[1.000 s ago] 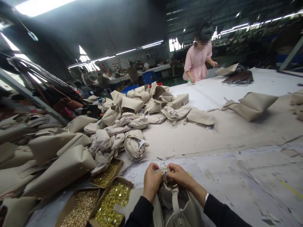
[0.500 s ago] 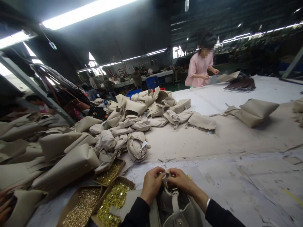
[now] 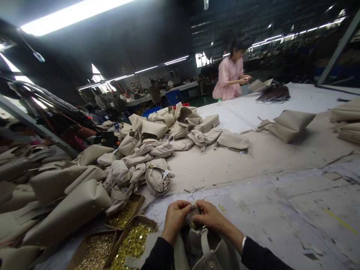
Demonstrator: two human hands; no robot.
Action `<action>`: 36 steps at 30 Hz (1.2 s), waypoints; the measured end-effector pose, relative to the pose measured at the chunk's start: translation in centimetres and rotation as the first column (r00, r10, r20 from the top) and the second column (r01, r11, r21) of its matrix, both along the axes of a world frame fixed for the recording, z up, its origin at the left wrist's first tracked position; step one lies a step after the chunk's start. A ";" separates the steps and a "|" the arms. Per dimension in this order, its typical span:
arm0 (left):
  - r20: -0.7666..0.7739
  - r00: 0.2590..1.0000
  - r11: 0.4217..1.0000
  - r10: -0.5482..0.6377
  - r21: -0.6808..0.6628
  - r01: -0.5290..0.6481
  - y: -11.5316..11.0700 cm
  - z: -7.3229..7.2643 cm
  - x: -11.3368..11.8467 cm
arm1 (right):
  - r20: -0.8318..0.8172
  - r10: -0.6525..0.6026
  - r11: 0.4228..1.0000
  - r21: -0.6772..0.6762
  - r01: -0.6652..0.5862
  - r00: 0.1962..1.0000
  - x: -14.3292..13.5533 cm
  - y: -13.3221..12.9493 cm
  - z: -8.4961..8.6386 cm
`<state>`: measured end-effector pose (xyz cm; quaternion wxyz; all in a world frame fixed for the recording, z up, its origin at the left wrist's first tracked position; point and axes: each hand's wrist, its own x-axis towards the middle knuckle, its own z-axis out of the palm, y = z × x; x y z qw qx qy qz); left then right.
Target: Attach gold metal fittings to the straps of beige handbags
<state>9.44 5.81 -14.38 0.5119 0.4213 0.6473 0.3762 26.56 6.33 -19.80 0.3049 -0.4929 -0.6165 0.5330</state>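
At the bottom centre lies a beige bag [image 3: 208, 249] with a strap and gold-coloured metal fittings near its top. My left hand [image 3: 176, 221] pinches a small beige strap piece of the bag from the left. From the right, my right hand [image 3: 212, 217] grips the same piece, fingertips close to those of the left. A gold-coloured fitting [image 3: 193, 225] shows just below the fingers. The fingertips partly hide the strap piece. Left of my hands are a box of gold-coloured small parts [image 3: 135, 240] and a box of copper-coloured ones [image 3: 97, 249].
Beige bags [image 3: 70, 213] pile up on the left, with soft beige pouches [image 3: 159, 176] beside them. Another beige bag [image 3: 292, 125] rests on the table [image 3: 270, 161] at the right. A person in pink [image 3: 230, 77] stands across it, near dark strips [image 3: 274, 93].
The view has shifted a little to the right. My hands still hold the strap piece, fingers slightly moved. The person across the table has brought both hands together.
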 end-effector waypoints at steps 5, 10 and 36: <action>0.079 0.997 0.999 0.013 -0.039 -0.010 0.2 0.1 -0.6 | -0.047 0.009 1.000 -0.014 -0.009 0.999 0.0 0.0 0.1; 0.197 0.980 0.992 0.023 -0.127 0.002 -0.1 -0.3 -1.1 | -0.066 -0.042 0.999 0.013 0.043 0.997 -0.3 -0.5 0.2; -0.904 0.354 0.847 -0.237 -0.014 0.532 -6.3 1.9 -0.3 | -0.225 -0.067 0.981 -0.193 0.023 0.972 -1.2 0.8 -1.1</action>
